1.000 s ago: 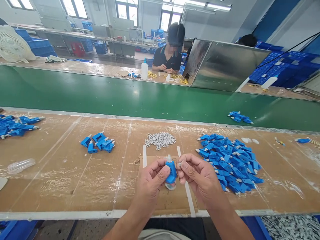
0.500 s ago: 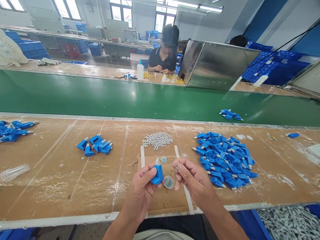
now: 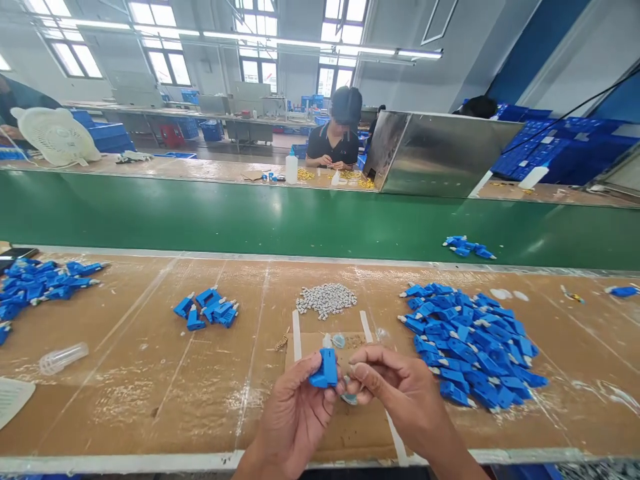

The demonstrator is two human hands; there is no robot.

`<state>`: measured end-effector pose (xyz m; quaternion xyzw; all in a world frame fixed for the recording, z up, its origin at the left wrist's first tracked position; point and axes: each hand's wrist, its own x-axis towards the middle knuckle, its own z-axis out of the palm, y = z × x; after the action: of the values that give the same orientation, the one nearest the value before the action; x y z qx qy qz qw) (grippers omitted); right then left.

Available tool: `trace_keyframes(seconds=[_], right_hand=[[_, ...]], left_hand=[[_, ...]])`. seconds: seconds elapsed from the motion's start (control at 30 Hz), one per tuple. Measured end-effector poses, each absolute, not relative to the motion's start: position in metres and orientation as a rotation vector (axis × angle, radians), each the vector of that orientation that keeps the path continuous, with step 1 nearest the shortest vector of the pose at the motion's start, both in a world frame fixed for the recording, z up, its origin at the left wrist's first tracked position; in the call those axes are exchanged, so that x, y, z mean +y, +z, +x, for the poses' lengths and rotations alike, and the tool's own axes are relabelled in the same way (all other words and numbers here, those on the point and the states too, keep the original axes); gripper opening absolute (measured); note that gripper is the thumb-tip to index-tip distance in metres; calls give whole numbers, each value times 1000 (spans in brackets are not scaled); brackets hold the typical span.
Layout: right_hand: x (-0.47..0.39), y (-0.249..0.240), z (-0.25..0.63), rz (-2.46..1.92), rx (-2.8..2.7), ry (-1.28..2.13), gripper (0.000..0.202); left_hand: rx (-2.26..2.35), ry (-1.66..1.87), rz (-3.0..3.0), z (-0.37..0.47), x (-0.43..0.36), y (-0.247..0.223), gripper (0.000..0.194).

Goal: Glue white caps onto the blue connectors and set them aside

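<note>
My left hand (image 3: 299,415) is closed around a blue plastic part (image 3: 327,368) with a pale tip, held above a cardboard sheet (image 3: 345,437). Close on its right, my right hand (image 3: 407,395) pinches thumb and forefinger together; whatever sits between them is too small to make out. Partly hidden behind the fingers is a small round dish (image 3: 349,399). Beyond it lies a little light-blue round piece (image 3: 339,341). A heap of small grey pieces (image 3: 327,299) is farther back. To the right spreads a large pile of similar blue parts (image 3: 467,343).
Left of the hands are a small group of blue parts (image 3: 207,308), a clear plastic tube (image 3: 63,358) and another blue pile (image 3: 37,288). A green belt (image 3: 240,217) runs behind the table. Across it a person (image 3: 334,137) sits beside a metal box (image 3: 445,157).
My view has tilted upward, so the table appears lower. The blue part has turned in my left hand, and my right hand's fingers have come closer to it.
</note>
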<state>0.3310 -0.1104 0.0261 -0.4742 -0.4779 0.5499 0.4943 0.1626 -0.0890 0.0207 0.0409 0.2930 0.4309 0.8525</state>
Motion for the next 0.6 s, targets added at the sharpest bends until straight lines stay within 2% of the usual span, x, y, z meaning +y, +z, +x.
trace_keyframes(seconds=[0.13, 0.27, 0.37, 0.5, 0.6], right_hand=[[-110, 29, 325, -1105, -1185, 1418, 28], [-106, 35, 326, -1150, -1306, 1405, 20], [-105, 45, 330, -1235, -1547, 1242, 11], [-105, 54, 333, -1236, -1824, 953, 11], [-104, 52, 336, -1226, -1630, 1107, 10]], left_hand=[[699, 899, 180, 158, -87, 23, 10], [815, 847, 337, 149, -77, 24, 13], [882, 789, 383, 145, -70, 23, 16], [841, 731, 375, 146, -69, 28, 17], [762, 747, 343, 151, -71, 32, 17]])
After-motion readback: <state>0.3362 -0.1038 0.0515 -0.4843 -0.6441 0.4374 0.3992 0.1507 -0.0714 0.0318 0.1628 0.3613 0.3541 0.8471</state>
